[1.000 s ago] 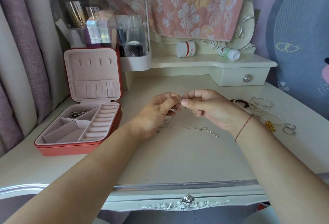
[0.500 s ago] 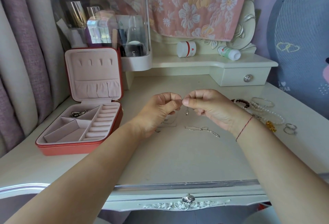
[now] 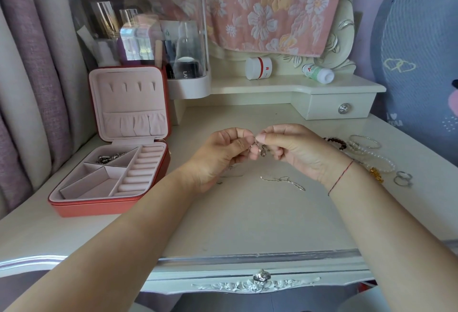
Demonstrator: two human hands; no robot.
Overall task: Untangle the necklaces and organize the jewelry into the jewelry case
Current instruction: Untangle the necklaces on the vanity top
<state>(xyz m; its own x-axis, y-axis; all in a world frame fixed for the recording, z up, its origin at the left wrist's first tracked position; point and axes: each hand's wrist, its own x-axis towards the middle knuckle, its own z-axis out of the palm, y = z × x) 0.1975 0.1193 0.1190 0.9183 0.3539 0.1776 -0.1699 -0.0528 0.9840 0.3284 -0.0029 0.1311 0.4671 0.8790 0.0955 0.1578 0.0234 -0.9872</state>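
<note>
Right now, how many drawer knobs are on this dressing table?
2. Back knob: on the small raised drawer at right. Front knob: on the wide drawer nearest. More may be hidden.
</note>
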